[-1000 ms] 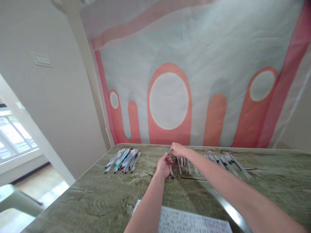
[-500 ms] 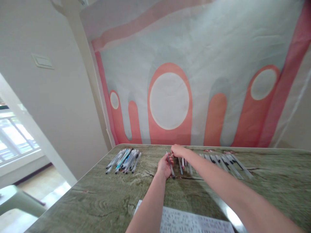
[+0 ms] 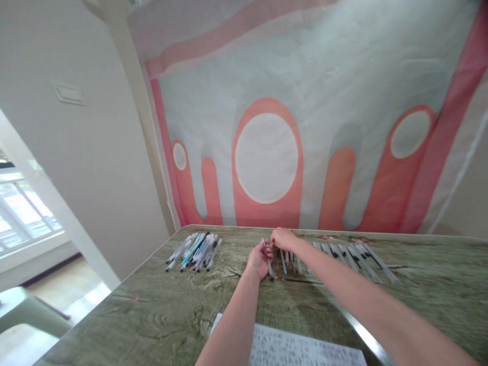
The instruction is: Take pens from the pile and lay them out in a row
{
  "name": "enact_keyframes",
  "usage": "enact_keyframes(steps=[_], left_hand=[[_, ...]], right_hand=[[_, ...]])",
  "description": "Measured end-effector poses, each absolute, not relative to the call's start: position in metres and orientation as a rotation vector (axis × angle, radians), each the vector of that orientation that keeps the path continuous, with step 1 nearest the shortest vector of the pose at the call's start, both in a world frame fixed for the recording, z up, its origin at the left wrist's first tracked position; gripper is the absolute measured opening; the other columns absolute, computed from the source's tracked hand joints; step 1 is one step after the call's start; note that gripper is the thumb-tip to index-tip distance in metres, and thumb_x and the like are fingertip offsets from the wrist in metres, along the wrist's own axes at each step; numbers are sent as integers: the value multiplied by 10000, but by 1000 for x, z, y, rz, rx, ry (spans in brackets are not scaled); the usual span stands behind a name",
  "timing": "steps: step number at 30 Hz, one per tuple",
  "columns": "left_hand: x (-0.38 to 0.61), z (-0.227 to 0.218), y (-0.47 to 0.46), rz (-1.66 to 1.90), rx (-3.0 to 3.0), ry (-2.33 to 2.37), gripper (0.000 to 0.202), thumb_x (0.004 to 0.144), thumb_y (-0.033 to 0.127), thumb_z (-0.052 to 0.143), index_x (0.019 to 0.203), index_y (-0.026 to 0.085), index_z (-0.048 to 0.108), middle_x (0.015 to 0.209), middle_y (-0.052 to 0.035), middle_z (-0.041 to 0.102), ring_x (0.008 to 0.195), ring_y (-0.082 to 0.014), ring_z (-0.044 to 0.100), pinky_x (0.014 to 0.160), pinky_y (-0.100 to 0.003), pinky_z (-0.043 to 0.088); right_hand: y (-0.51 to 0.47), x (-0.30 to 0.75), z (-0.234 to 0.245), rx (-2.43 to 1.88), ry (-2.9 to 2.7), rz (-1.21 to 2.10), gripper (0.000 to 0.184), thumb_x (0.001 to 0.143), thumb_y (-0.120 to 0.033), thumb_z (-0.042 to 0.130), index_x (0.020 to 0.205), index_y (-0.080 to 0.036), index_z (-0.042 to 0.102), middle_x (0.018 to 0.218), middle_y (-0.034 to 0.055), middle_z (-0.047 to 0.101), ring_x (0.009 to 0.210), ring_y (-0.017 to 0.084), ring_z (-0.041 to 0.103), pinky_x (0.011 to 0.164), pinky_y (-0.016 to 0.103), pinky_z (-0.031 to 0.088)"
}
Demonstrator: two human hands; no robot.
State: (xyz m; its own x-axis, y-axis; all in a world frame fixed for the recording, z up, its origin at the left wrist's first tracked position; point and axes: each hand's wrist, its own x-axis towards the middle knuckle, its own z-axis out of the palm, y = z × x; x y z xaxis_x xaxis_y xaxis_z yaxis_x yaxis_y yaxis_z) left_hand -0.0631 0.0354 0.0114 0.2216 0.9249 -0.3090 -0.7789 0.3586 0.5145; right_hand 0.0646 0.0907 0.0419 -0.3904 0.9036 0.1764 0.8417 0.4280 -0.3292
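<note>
A slim clear pen (image 3: 268, 262) with a dark lower end slants across the palm of my left hand (image 3: 257, 262), whose fingers curl around it. My right hand (image 3: 282, 238) is closed just right of the pen's upper end, fingers bent and close to my left fingertips; what it pinches, if anything, is too small to make out. Beneath my right wrist several pens (image 3: 283, 262) lie on the wood-patterned table (image 3: 171, 310), partly hidden by the forearm.
A pile of pens (image 3: 208, 252), some blue, lies at the table's left. To the right is a row of clear pen barrels (image 3: 366, 262). A sheet with writing (image 3: 305, 347) lies at the near edge, partly under my left forearm. A patterned sheet (image 3: 267, 157) hangs behind the table.
My right hand has shifted very slightly to the right, away from the pen's upper end. My left hand still holds the pen in nearly the same place.
</note>
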Motion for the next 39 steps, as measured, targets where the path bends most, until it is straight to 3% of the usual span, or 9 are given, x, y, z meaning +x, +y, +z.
enact_keyframes(steps=[3, 8, 14, 20, 39], left_hand=[[-64, 10, 36, 1163, 306, 632, 109, 794, 197, 477, 823, 97, 511, 590, 14, 440, 453, -26, 418, 379, -115, 313], [-64, 11, 33, 1093, 419, 612, 123, 759, 195, 530, 825, 91, 536, 588, 6, 475, 449, -24, 430, 373, -111, 304], [-61, 13, 25, 1070, 581, 608, 122, 717, 202, 581, 746, 90, 543, 599, -15, 525, 459, -32, 454, 387, -119, 320], [-57, 17, 21, 1029, 705, 640, 160, 700, 233, 604, 749, 88, 556, 576, -4, 523, 452, -34, 458, 389, -123, 324], [-56, 16, 22, 987, 741, 647, 159, 724, 240, 576, 729, 83, 554, 583, -2, 514, 452, -26, 449, 386, -114, 313]], right_hand=[[88, 68, 48, -1475, -2239, 319, 194, 709, -327, 564, 713, -183, 693, 793, 85, 679, 814, 192, 585, 681, 228, 382], [70, 64, 43, -1427, -2079, 504, 452, 843, -409, 303, 778, -126, 649, 699, 61, 668, 596, 120, 584, 529, 185, 391], [52, 65, 26, -1242, -1630, 927, 359, 713, -475, 497, 672, -127, 578, 601, 24, 620, 522, 102, 536, 486, 185, 389], [49, 78, 30, -1223, -1465, 1175, 338, 658, -481, 567, 688, -145, 561, 554, -13, 583, 437, 78, 478, 423, 187, 361], [56, 77, 19, -1297, -1638, 797, 292, 739, -389, 466, 674, -127, 576, 573, 15, 592, 501, 106, 507, 474, 199, 359]])
